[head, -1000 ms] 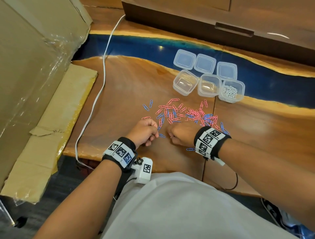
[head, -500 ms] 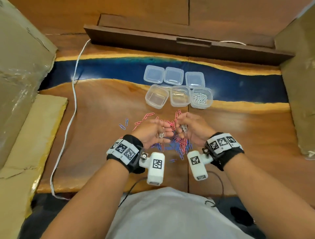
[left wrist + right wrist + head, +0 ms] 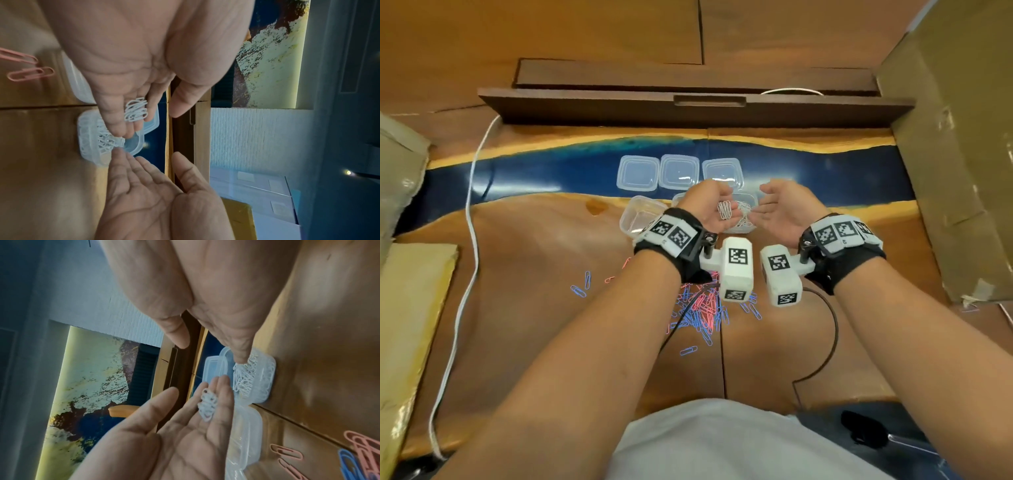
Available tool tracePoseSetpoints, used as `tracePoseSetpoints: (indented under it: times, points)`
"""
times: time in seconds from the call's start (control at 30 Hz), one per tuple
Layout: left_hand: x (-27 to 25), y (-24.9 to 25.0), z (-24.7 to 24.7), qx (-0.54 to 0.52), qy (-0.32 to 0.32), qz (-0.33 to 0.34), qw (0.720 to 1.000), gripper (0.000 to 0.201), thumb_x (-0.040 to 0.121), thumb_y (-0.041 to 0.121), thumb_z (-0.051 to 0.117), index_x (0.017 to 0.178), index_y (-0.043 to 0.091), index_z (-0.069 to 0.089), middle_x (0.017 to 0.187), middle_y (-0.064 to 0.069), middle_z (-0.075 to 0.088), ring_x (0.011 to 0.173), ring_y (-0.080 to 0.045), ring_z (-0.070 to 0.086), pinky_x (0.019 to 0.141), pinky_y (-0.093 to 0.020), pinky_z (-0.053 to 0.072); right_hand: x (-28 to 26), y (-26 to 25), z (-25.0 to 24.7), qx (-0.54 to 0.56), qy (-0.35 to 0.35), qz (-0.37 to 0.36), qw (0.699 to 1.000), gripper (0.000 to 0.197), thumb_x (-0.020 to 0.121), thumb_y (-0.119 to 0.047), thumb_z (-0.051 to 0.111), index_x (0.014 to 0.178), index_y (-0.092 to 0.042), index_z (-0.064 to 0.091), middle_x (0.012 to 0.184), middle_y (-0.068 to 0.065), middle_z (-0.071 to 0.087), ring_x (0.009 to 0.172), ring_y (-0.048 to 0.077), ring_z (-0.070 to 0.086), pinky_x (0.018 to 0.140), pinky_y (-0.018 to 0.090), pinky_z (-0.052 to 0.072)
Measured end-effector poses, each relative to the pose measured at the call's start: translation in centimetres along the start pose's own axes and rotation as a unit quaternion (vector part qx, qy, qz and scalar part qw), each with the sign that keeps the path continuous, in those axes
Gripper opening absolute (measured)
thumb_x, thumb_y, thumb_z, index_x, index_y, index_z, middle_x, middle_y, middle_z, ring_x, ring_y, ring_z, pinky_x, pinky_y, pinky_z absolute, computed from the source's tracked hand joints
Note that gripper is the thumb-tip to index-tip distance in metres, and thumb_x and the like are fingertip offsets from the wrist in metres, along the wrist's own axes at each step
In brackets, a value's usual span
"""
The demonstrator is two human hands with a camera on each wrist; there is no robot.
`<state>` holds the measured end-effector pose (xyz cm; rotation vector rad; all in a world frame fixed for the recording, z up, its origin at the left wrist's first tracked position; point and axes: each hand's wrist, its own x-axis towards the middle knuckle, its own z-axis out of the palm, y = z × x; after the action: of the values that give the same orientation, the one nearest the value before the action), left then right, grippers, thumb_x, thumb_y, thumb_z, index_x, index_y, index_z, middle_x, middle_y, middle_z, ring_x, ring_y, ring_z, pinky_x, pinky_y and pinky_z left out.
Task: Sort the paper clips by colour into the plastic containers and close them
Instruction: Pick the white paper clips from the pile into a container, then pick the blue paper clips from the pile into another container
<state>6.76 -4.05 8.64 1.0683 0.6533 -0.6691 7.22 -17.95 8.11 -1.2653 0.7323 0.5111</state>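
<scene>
My left hand is palm up over the right-hand clear container, and a small bunch of white paper clips lies on its nearly straight fingers. This white bunch also shows in the right wrist view. My right hand faces it, palm up, fingers relaxed and empty. Between the hands, the container holds a heap of white clips. Pink and blue clips lie mixed on the wood under my wrists.
An empty clear container stands left of my left hand; the middle one is mostly hidden. Three lids lie in a row on the blue strip behind. A white cable runs down the left; cardboard boxes stand at both sides.
Both hands left the pile, moved forward to the right container and turned palm up. The right hand, which seemed to hold white clips, is now empty.
</scene>
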Motion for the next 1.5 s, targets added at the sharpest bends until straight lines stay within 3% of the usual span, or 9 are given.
tracePoseSetpoints:
  times: [0.13, 0.37, 0.47, 0.57, 0.7, 0.93, 1.2, 1.37, 1.5]
  points:
    - [1.1, 0.5, 1.2, 0.016, 0.025, 0.002, 1.000, 0.048, 0.092, 0.011, 0.049, 0.138, -0.002, 0.040, 0.145, -0.024, 0.040, 0.130, -0.038, 0.044, 0.105, -0.047, 0.040, 0.0, -0.2, -1.0, 0.001, 0.006, -0.010, 1.000, 0.021, 0.092, -0.012, 0.053, 0.108, 0.002, 0.053, 0.121, 0.023, 0.050, 0.118, 0.037, 0.053, 0.097, 0.039, 0.050]
    - [-1.1, -0.2, 0.1, 0.047, 0.007, 0.062, 0.997, 0.034, 0.094, 0.013, 0.050, 0.125, -0.001, 0.052, 0.124, -0.019, 0.058, 0.114, -0.029, 0.059, 0.093, -0.039, 0.051, -1.3, 2.5, -2.8, -0.114, -0.003, -0.086, 0.990, 0.009, 0.091, -0.008, 0.058, 0.096, -0.005, 0.064, 0.095, 0.013, 0.068, 0.082, 0.022, 0.066, 0.076, 0.032, 0.055]
    - [-3.3, -1.9, -2.5, 0.191, 0.014, 0.122, 0.974, 0.014, 0.091, 0.013, 0.057, 0.099, 0.006, 0.064, 0.092, -0.011, 0.069, 0.076, -0.017, 0.066, 0.062, -0.032, 0.053, -1.8, 6.3, -4.2, -0.381, 0.012, -0.172, 0.908, 0.014, 0.086, -0.002, 0.059, 0.076, -0.010, 0.063, 0.071, 0.007, 0.063, 0.057, 0.014, 0.054, 0.054, 0.025, 0.047]
    - [-5.2, -5.2, -6.7, 0.365, 0.031, 0.137, 0.920, 0.010, 0.092, 0.017, 0.058, 0.087, 0.013, 0.065, 0.086, -0.007, 0.070, 0.062, -0.010, 0.060, 0.044, -0.025, 0.047, -1.9, 10.6, -5.4, -0.574, -0.005, -0.171, 0.801, 0.011, 0.078, -0.009, 0.071, 0.077, -0.014, 0.061, 0.069, -0.002, 0.058, 0.069, 0.020, 0.055, 0.066, 0.029, 0.045]
    - [-6.8, -10.1, -11.7, 0.416, 0.068, 0.106, 0.901, 0.013, 0.091, 0.018, 0.058, 0.079, 0.016, 0.062, 0.074, 0.001, 0.066, 0.056, -0.010, 0.054, 0.043, -0.024, 0.042, -2.3, 14.7, -5.9, -0.601, 0.048, -0.176, 0.778, 0.040, 0.070, -0.032, 0.081, 0.101, -0.017, 0.060, 0.094, 0.001, 0.059, 0.088, 0.022, 0.058, 0.080, 0.037, 0.050]
    - [-8.0, -14.4, -15.7, 0.418, 0.118, 0.096, 0.896, 0.011, 0.089, 0.006, 0.056, 0.083, 0.011, 0.064, 0.079, -0.008, 0.065, 0.055, -0.014, 0.050, 0.034, -0.010, 0.035, -2.5, 17.2, -4.5, -0.541, 0.092, -0.197, 0.813, 0.003, 0.086, -0.017, 0.066, 0.084, -0.017, 0.063, 0.090, 0.008, 0.065, 0.081, 0.027, 0.062, 0.077, 0.032, 0.051]
    - [-7.9, -15.2, -15.2, 0.489, 0.089, 0.140, 0.856, 0.016, 0.088, 0.008, 0.058, 0.075, 0.015, 0.064, 0.068, 0.002, 0.062, 0.058, -0.009, 0.053, 0.056, -0.020, 0.041, -2.7, 16.5, -4.0, -0.583, 0.066, -0.165, 0.793, 0.018, 0.091, -0.013, 0.056, 0.074, -0.018, 0.059, 0.065, -0.003, 0.062, 0.067, 0.015, 0.060, 0.066, 0.027, 0.047]
    - [-5.5, -13.0, -10.1, 0.631, 0.040, 0.230, 0.740, 0.020, 0.087, 0.007, 0.051, 0.093, 0.016, 0.068, 0.090, -0.002, 0.067, 0.088, -0.025, 0.060, 0.074, -0.028, 0.044, -2.9, 16.7, -5.1, -0.334, 0.048, -0.151, 0.929, 0.022, 0.089, -0.003, 0.063, 0.072, -0.014, 0.057, 0.061, 0.003, 0.056, 0.040, 0.007, 0.054, 0.043, 0.019, 0.049]
    - [-2.2, -11.3, -4.2, 0.734, -0.010, 0.307, 0.605, 0.036, 0.090, 0.005, 0.050, 0.120, 0.021, 0.063, 0.117, -0.007, 0.064, 0.109, -0.028, 0.058, 0.087, -0.036, 0.046, -4.0, 16.5, -5.8, -0.090, 0.026, -0.090, 0.991, 0.016, 0.090, 0.003, 0.059, 0.077, -0.006, 0.058, 0.067, 0.005, 0.054, 0.048, 0.007, 0.053, 0.048, 0.016, 0.051]
